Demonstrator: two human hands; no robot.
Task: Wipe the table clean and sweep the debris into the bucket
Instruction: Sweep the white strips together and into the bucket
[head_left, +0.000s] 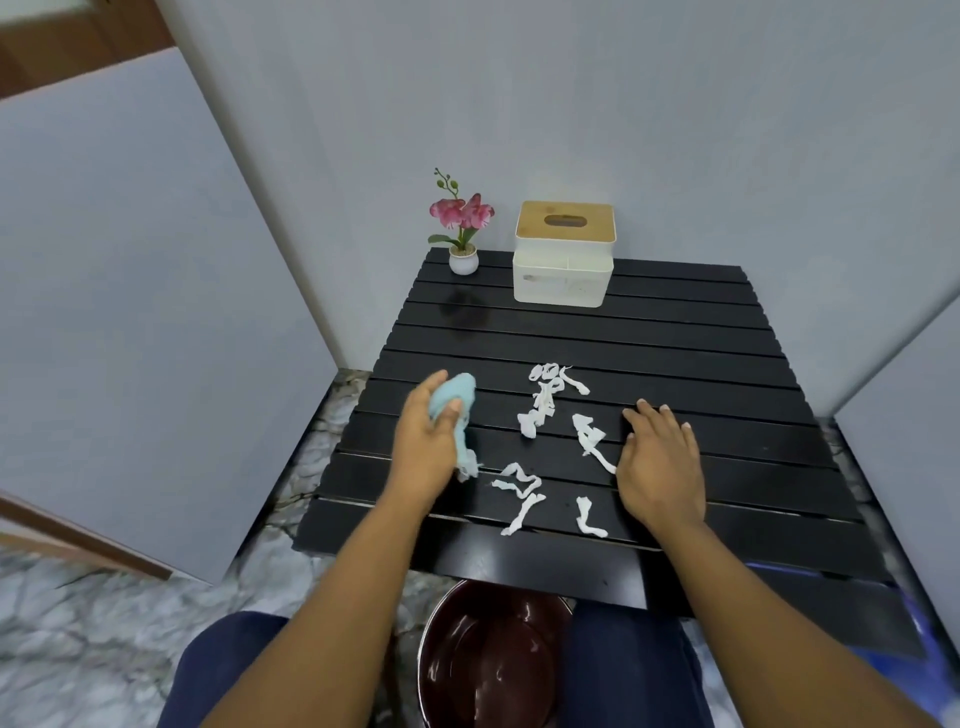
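Note:
A black slatted table (675, 332) stands in front of me. Several twisted white paper scraps (543, 402) lie scattered across its near half. My left hand (423, 447) grips a light blue cloth (457, 405) at the table's left side, left of the scraps. My right hand (660, 462) rests flat on the table with its fingers straight, just right of the scraps. A dark red bucket (493, 660) sits on the floor between my knees, below the table's front edge; I see nothing inside it.
At the table's back stand a small potted pink orchid (462, 228) and a white tissue box with a wooden lid (565, 254). Grey walls close in behind and on both sides. Marble-patterned floor (104, 639) shows at the left.

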